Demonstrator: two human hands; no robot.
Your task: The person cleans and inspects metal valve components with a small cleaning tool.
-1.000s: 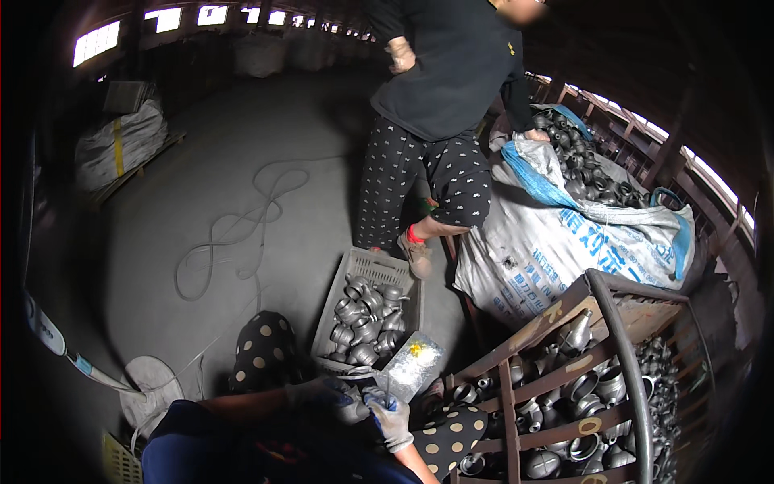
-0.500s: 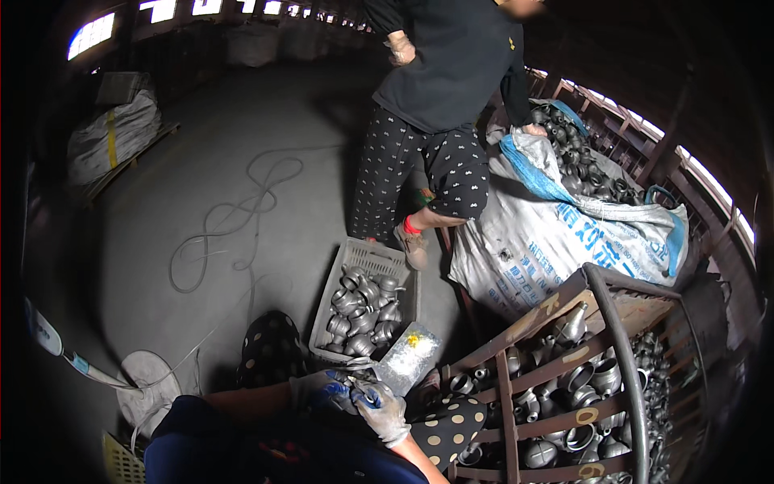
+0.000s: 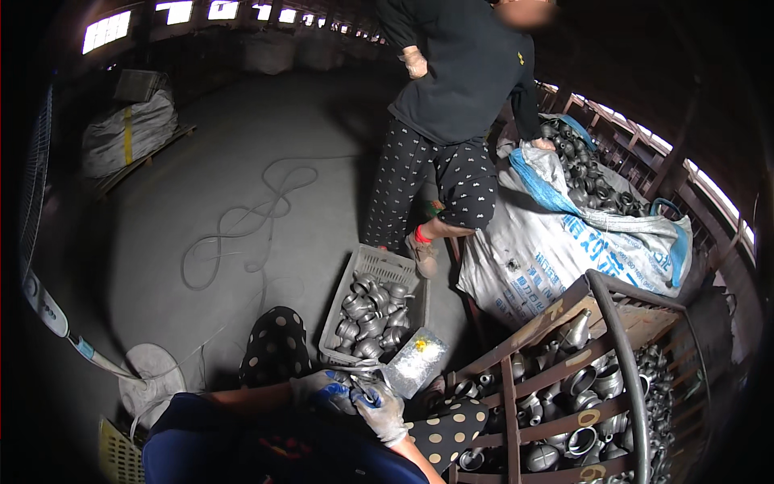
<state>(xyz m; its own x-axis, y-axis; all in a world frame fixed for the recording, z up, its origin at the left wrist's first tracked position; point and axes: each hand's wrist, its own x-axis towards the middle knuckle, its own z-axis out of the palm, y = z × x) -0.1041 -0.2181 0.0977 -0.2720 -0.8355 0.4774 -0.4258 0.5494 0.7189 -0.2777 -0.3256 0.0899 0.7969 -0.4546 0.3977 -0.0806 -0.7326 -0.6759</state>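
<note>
My left hand [image 3: 325, 390], in a whitish glove with blue on it, is closed just in front of my body. Against it, my right hand [image 3: 382, 415] in a similar glove is closed too, its fingers bent inward. Something small and dark grey shows between them, too hidden to name. Just beyond the hands stands a grey plastic crate [image 3: 331, 320] with rounded grey metal fittings [image 3: 371, 324] inside. A clear plastic box [image 3: 414, 365] with something yellow in it leans at the crate's near right corner.
On the right, a rusty barred metal cage [image 3: 510, 407] holds many metal fittings. Behind it a large white and blue sack [image 3: 524, 266] is full of similar pieces. A person [image 3: 459, 89] stands beyond the crate, one hand at the sack. A hose [image 3: 234, 234] and a fan base [image 3: 151, 379] are leftward.
The whole view has shifted slightly, the surroundings now sitting a little lower and further right. My hands stay together in nearly the same pose.
</note>
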